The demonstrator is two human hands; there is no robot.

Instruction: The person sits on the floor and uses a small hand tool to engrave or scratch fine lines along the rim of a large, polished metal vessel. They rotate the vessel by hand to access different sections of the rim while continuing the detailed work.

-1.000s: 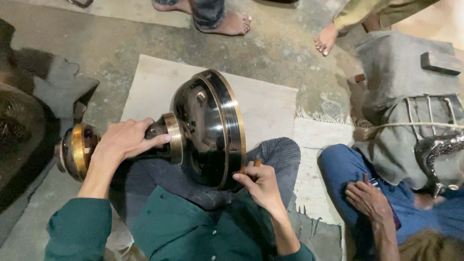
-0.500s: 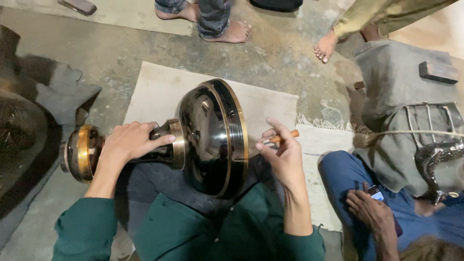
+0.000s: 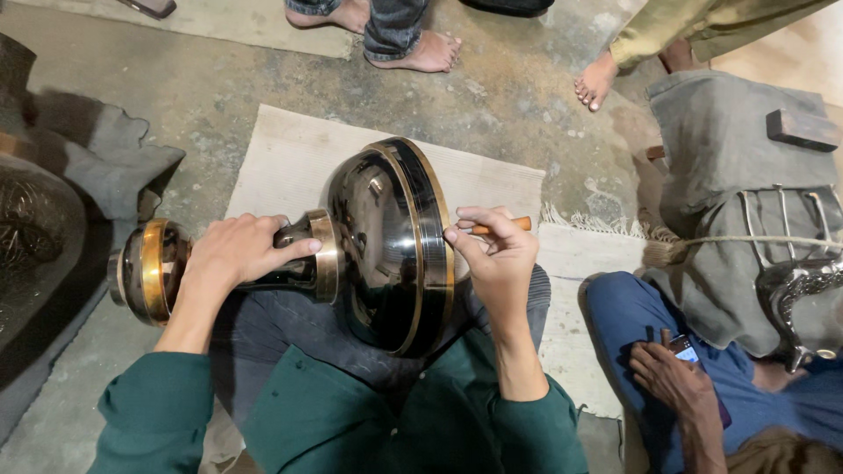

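Observation:
A large black metal vessel (image 3: 386, 246) with brass bands lies on its side across my lap. My left hand (image 3: 235, 253) grips its narrow neck, between the brass collar and the flared black-and-brass mouth (image 3: 145, 272). My right hand (image 3: 496, 254) pinches a thin tool with an orange-brown wooden handle (image 3: 505, 226), its tip held against the vessel's brass-edged rim. I wear dark green sleeves.
A pale woven mat (image 3: 290, 158) lies on the concrete floor under the vessel. Another person sits at the right in blue trousers, one hand (image 3: 672, 377) on a phone. Bare feet (image 3: 421, 53) stand at the top. Grey cloth (image 3: 729, 158) and a metal frame (image 3: 790, 263) lie right; a dark embossed object (image 3: 35, 228) left.
My right hand rose from the vessel's lower edge to its upper rim and now shows the wooden-handled tool. The vessel and my left hand barely moved.

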